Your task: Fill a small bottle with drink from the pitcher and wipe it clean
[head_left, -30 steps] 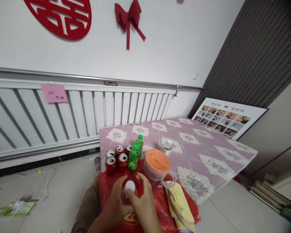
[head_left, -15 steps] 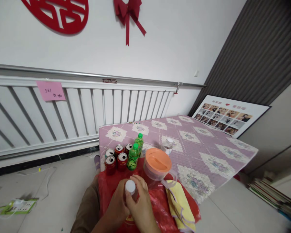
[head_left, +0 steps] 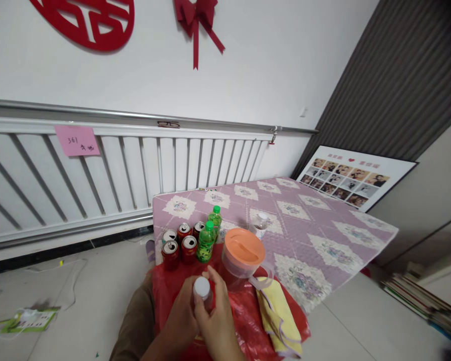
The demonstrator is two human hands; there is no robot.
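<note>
Both of my hands are wrapped around a bottle with a white cap (head_left: pixel 202 287), low in the middle of the head view. My left hand (head_left: pixel 181 312) closes on its left side. From the right, my right hand (head_left: pixel 218 308) grips it, thumb just below the cap. Most of the bottle's body is hidden by my fingers. Just beyond the hands stands a clear pitcher with an orange lid (head_left: pixel 244 248). Two green bottles with green caps (head_left: pixel 206 243) and several opened drink cans (head_left: pixel 189 248) stand to its left.
Red plastic sheeting (head_left: pixel 244 313) covers the near part of the flowered purple bed surface (head_left: pixel 244 205). A folded yellow cloth (head_left: pixel 280 316) lies at the right. Behind the pitcher is a clear bottle (head_left: pixel 260 225). A white radiator (head_left: pixel 203 160) runs along the wall.
My right hand's fingers have shifted slightly around the bottle and its index finger is raised more. The bottle stays nearly in place, and the view has moved a little.
</note>
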